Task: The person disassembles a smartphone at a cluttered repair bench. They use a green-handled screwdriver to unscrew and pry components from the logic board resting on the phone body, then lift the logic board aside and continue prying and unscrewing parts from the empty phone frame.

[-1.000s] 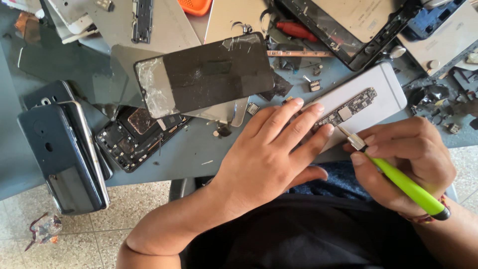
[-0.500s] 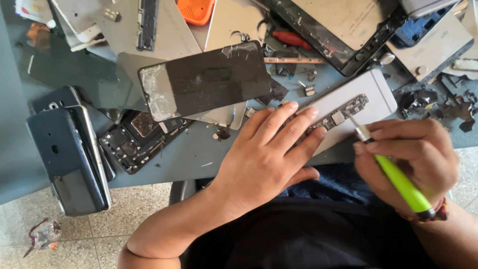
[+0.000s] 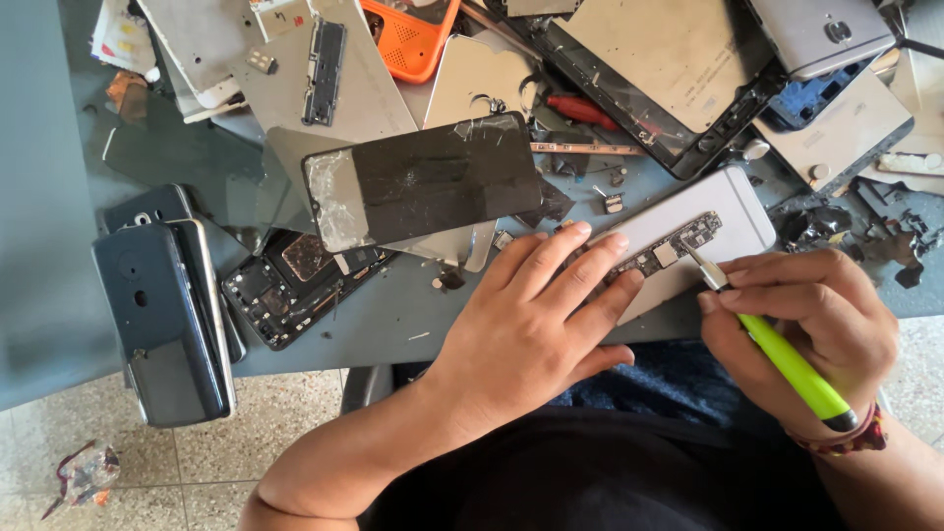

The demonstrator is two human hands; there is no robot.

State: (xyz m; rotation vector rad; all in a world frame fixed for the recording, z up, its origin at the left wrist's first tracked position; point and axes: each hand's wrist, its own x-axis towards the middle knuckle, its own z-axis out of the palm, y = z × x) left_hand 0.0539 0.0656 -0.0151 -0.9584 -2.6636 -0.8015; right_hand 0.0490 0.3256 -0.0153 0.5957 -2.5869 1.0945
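Here, at the table's [image 3: 59, 295] near edge, I work on an opened phone [image 3: 733, 211].
Its shell holds a circuit board [image 3: 669, 251]; my left hand [image 3: 531, 324] presses it with fingers spread flat, my right hand [image 3: 811, 320] clamps a green screwdriver [image 3: 782, 359].

A grey-blue bench [image 3: 59, 295] stands over a speckled tile floor [image 3: 197, 442], in soft daylight.
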